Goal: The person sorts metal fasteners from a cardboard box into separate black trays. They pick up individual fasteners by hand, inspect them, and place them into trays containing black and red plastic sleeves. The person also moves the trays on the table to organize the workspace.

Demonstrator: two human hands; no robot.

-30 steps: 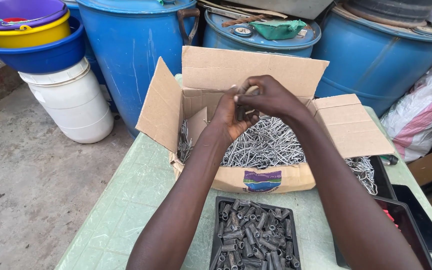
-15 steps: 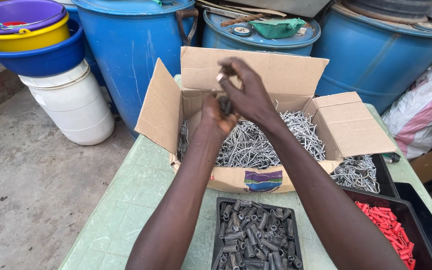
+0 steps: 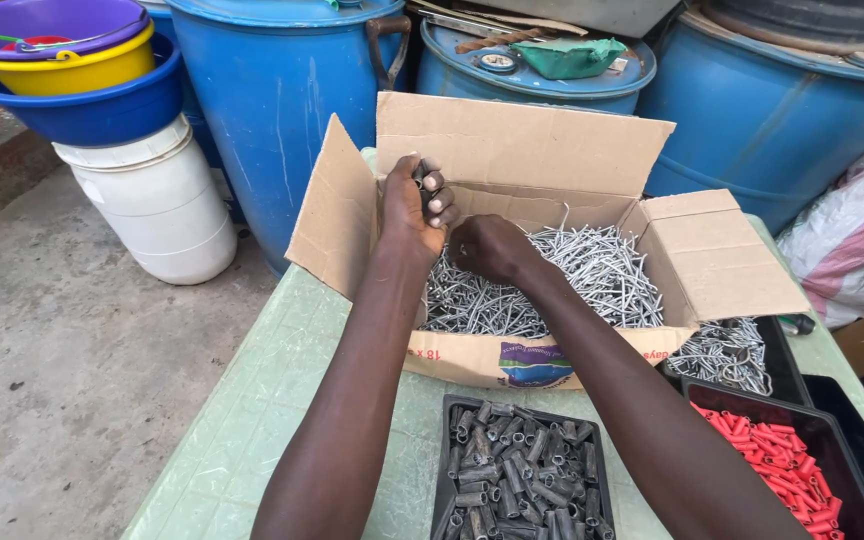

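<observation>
Nearest the camera, on the pale green table (image 3: 252, 420), a black tray (image 3: 442, 500) filled with short dark grey tubular plugs (image 3: 517, 480), and just to its right another black tray (image 3: 837, 440) holding red plugs (image 3: 777, 450). Beyond those, both forearms reaching forward over the front wall of an open cardboard box (image 3: 512, 140) set on the table, flaps folded outward. Inside the box, a thick tangle of silvery metal hooks (image 3: 592, 270), with a smaller heap of the same hooks (image 3: 727, 355) spilled outside beside the right flap. Right hand (image 3: 492, 248) low in the box, knuckles up, fingers curled down into the hooks; whether anything is pinched cannot be told, the fingertips being hidden. Left hand (image 3: 410, 205) raised above the pile near the box's left flap, fingers (image 3: 440, 205) pressed together and folded around a small dark grey piece (image 3: 420, 178), only its top end showing above the fist. Farther back, beyond the table, a row of large blue barrels (image 3: 282, 100), one topped with a green crumpled item (image 3: 567, 55). Off to the far left on the concrete ground, a white bucket (image 3: 157, 210) carrying stacked basins in blue, yellow and purple (image 3: 62, 70). At the right edge, a white and pink sack (image 3: 852, 240).
</observation>
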